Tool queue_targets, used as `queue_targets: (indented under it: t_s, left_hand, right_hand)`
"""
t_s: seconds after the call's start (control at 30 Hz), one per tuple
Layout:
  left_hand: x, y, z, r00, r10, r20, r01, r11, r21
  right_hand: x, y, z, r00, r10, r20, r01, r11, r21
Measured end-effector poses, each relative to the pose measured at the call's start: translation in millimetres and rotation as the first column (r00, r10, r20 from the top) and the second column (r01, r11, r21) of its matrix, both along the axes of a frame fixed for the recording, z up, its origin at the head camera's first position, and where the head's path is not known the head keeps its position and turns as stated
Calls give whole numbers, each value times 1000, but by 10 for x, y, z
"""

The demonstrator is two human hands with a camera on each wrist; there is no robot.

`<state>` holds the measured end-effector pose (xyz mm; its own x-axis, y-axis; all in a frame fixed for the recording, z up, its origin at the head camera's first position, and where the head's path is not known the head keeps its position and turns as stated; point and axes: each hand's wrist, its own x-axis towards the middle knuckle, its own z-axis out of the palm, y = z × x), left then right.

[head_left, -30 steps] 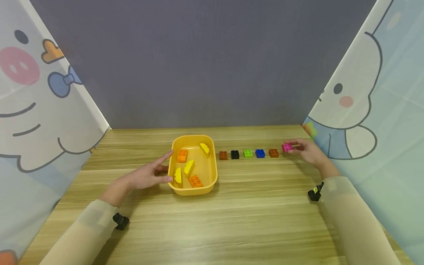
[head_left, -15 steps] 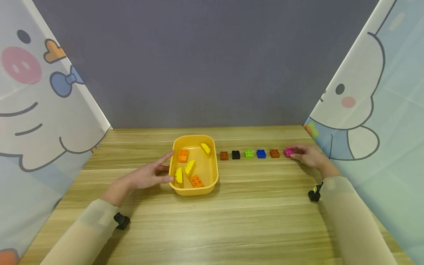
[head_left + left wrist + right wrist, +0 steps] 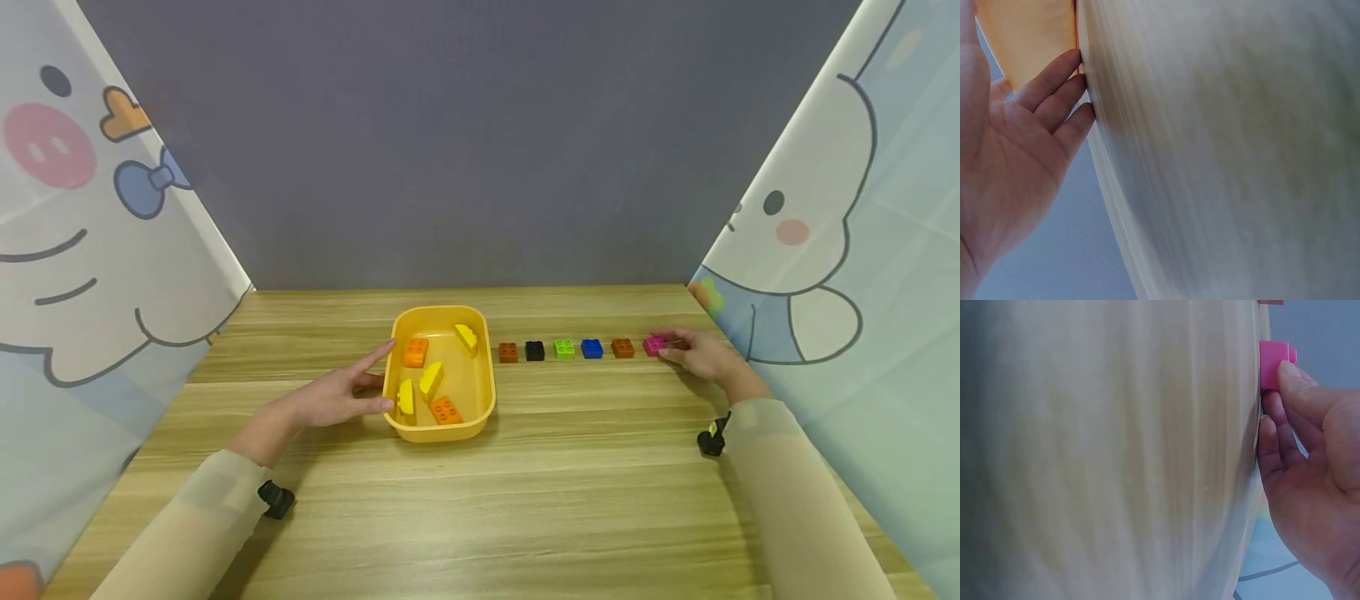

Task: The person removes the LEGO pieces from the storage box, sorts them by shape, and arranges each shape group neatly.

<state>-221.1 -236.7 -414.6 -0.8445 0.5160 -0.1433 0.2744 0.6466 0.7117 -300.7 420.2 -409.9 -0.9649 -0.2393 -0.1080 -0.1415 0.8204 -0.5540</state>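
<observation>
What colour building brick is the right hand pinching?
The building brick is pink, clearest in the right wrist view.

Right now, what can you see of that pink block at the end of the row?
The pink block is boxy and bright, apparently plastic, with round studs on top. It sits upright on the wood-look table, right of the nearest brown block, with a gap between. The right hand pinches it, partly covering it.

Cartoon-printed panels point(image 3: 798, 171) flank a grey backdrop point(image 3: 472, 146).
</observation>
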Motion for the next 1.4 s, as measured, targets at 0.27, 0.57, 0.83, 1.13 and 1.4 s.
queue_targets:
  t_s: [0.27,0.57,0.83,1.13,1.4]
  left_hand:
    - [4,22,0,1000,16,8,-16,1000,-5]
    - [8,15,6,1000,25,13,-24,1000,-9]
    - [3,16,-7,1000,26,16,-25,1000,-16]
    - [5,9,-24,1000,22,12,-21,1000,-19]
    - [8,10,-10,1000,20,19,-20,1000,-7]
  right_hand:
    - [2,4,10,1000,8,8,-8,1000,-11]
    - [-6,3,7,1000,11,20,-10,1000,-15]
    - [-22,27,-1,1000,6,1,-6,1000,-8]
    - [26,-25,178,993,-36,-112,24,994,-110]
    - [42,-546,408,979,-9,-206,-43,968,-248]
